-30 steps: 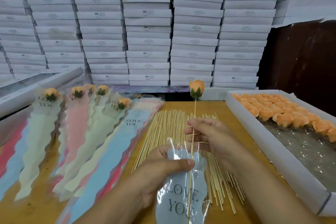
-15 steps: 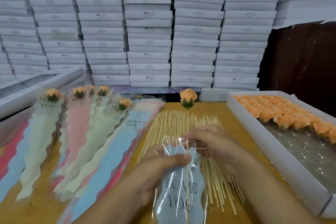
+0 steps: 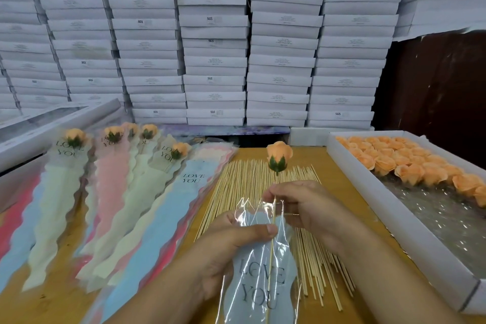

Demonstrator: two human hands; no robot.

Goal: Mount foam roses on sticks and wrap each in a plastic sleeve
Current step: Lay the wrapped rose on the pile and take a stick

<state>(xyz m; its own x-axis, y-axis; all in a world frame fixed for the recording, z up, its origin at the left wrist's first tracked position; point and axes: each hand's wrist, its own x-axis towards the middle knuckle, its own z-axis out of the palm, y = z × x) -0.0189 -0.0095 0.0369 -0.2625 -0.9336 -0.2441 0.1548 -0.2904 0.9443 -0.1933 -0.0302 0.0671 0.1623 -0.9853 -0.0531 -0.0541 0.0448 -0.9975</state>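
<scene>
The left hand (image 3: 226, 250) is pinching a clear plastic sleeve with a pale blue "LOVE YOU" panel (image 3: 260, 279) above the wooden surface (image 3: 310, 158). The right hand (image 3: 307, 208) is pinching a thin wooden stick (image 3: 271, 252) topped by an orange foam rose (image 3: 279, 151), its lower length lying inside the sleeve.

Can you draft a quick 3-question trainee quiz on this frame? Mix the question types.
1. True or false: the rose on the stick is already fully inside the blue sleeve.
2. Which hand pinches the stick just above the sleeve mouth? A) left hand B) right hand C) neither
3. Fill in: the loose roses lie in the white ____ on the right of the table.

Key
1. False: the rose head stands clear above the sleeve; only the stick's lower part is inside.
2. B: the left hand grips the sleeve, thumb on its front.
3. tray
</scene>
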